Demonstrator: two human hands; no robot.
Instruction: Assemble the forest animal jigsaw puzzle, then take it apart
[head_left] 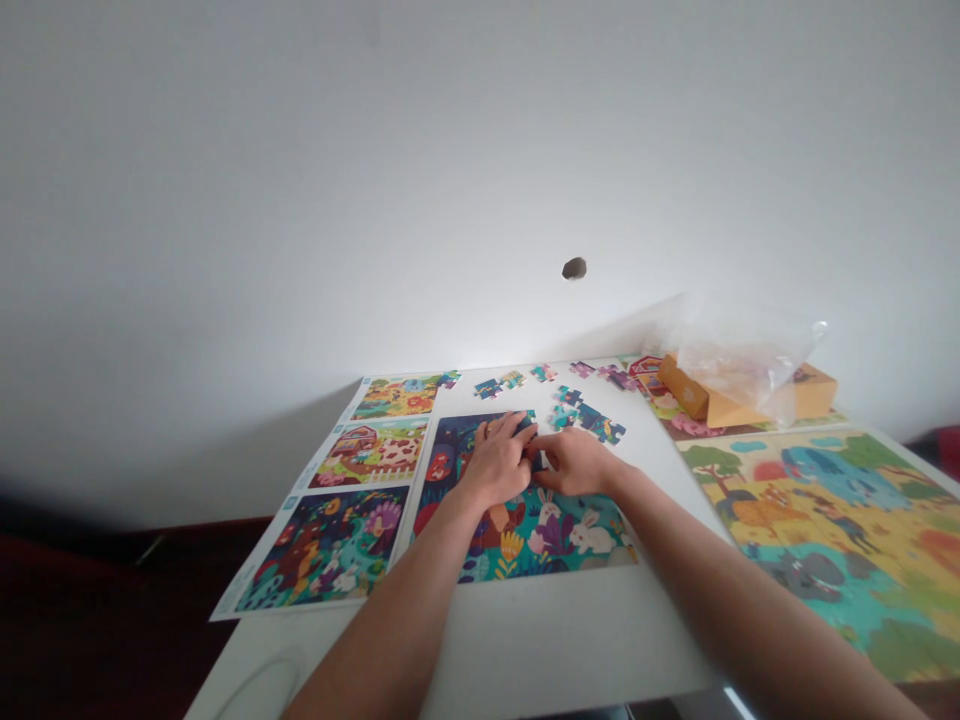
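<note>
Resting flat on the puzzle (555,535), the left hand (496,462) lies with fingers spread and its grip released, holding nothing. The right hand (577,463) is just beside it, fingers curled toward the left fingertips. A dark piece (535,461) sits between the two hands, touching both, at the puzzle's upper middle. Whether the right grip pinches that piece or only pushes it I cannot tell, since the knuckles hide the fingertips.

The puzzle lies in the middle of the white table (570,630), directly under both hands. Its lower half shows rabbits and flowers; the hands cover most of its upper half, so how far that part is filled is hard to make out.

Loose pieces (592,420) lie just beyond the right hand, in a cluster too small to count. Further back a row of about six more is strung along the far edge, some possibly joined. Left of the puzzle lies one sheet (337,500) with three printed pictures, its near corner hanging over the table edge. On the right is one large picture (825,520), cut off by the frame. Behind it stands one orange box (720,405), partly veiled by one clear bag (742,355). Both forearms are cut off below.
</note>
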